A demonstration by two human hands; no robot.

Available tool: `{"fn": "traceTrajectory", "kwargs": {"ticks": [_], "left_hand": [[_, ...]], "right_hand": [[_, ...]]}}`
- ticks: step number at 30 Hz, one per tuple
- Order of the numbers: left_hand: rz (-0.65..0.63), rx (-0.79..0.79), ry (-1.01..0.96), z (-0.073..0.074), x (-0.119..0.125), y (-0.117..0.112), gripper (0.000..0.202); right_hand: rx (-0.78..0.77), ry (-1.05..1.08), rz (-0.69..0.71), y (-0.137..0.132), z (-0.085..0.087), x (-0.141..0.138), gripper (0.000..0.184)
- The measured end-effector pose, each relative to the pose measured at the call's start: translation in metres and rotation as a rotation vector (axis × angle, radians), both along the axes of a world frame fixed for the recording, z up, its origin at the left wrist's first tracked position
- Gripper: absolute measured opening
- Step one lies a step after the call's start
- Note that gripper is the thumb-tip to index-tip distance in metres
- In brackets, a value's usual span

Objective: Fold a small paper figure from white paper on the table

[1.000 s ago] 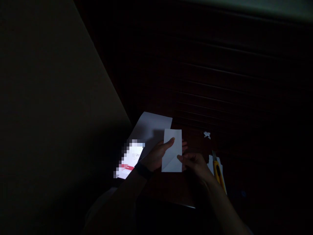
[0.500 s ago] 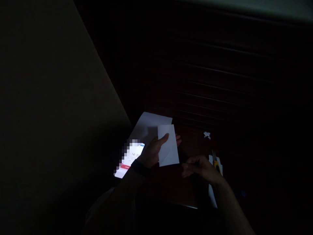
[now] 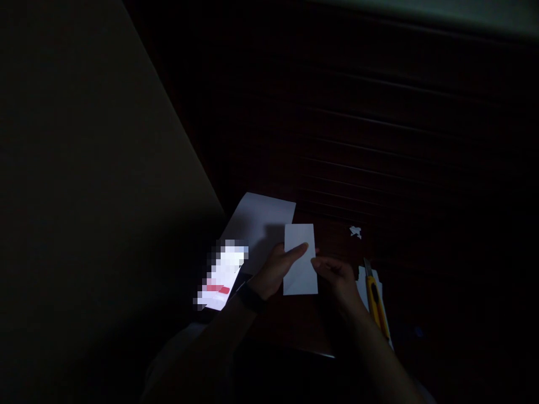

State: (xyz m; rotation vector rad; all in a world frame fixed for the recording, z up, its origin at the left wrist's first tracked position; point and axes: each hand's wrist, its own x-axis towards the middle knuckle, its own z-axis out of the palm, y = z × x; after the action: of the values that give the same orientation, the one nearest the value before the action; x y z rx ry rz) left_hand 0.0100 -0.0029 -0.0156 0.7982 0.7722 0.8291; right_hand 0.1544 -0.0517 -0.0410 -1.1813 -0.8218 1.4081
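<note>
In a very dark scene, my left hand (image 3: 275, 272) grips a small folded white paper (image 3: 300, 261) from its left side, thumb laid across the front. My right hand (image 3: 339, 278) pinches the same paper at its right edge, fingers together. The paper stands roughly upright over a dark wooden table (image 3: 328, 224). A dark band sits on my left wrist.
A larger white sheet (image 3: 261, 221) lies behind the paper. A lit phone screen (image 3: 221, 275) glows to the left. A yellow utility knife (image 3: 377, 303) rests on white paper at the right, and a small white scrap (image 3: 356, 231) lies beyond it.
Half a second ago only my left hand held the paper, further left; my right hand has come back up from the table and taken its right edge.
</note>
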Motion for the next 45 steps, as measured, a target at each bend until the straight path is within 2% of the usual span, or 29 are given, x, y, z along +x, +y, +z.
{"fn": "traceTrajectory", "kwargs": {"ticks": [4,7,15,23,30,32,35,39,45], "left_hand": [[0.113,0.08,0.151,-0.003,-0.001,-0.001,0.034],[0.153,0.083,0.207,-0.001,-0.001,-0.002,0.035],[0.185,0.083,0.204,0.004,-0.006,0.003,0.037],[0.303,0.079,0.313,-0.003,-0.019,0.014,0.044],[0.425,0.094,0.286,-0.007,-0.022,0.021,0.045],[0.416,0.087,0.271,-0.007,-0.02,0.02,0.045],[0.324,0.093,0.187,-0.006,-0.014,0.013,0.042],[0.208,0.107,0.092,-0.002,-0.005,0.003,0.034],[0.199,0.14,0.091,-0.003,0.0,-0.001,0.039]], "right_hand": [[-0.008,-0.013,0.035,-0.001,0.002,0.001,0.022],[-0.011,-0.039,0.045,-0.001,0.002,0.0,0.023],[-0.037,-0.088,0.076,-0.006,-0.002,-0.003,0.023],[-0.03,-0.04,0.179,-0.011,0.0,-0.01,0.021],[-0.068,-0.066,0.223,-0.009,0.002,0.011,0.022],[-0.059,-0.119,0.161,-0.008,0.003,0.015,0.023],[0.012,-0.242,0.043,-0.003,0.004,0.011,0.024],[0.021,-0.384,0.002,0.002,-0.001,-0.001,0.025],[0.016,-0.413,-0.069,0.002,-0.002,-0.003,0.026]]}}
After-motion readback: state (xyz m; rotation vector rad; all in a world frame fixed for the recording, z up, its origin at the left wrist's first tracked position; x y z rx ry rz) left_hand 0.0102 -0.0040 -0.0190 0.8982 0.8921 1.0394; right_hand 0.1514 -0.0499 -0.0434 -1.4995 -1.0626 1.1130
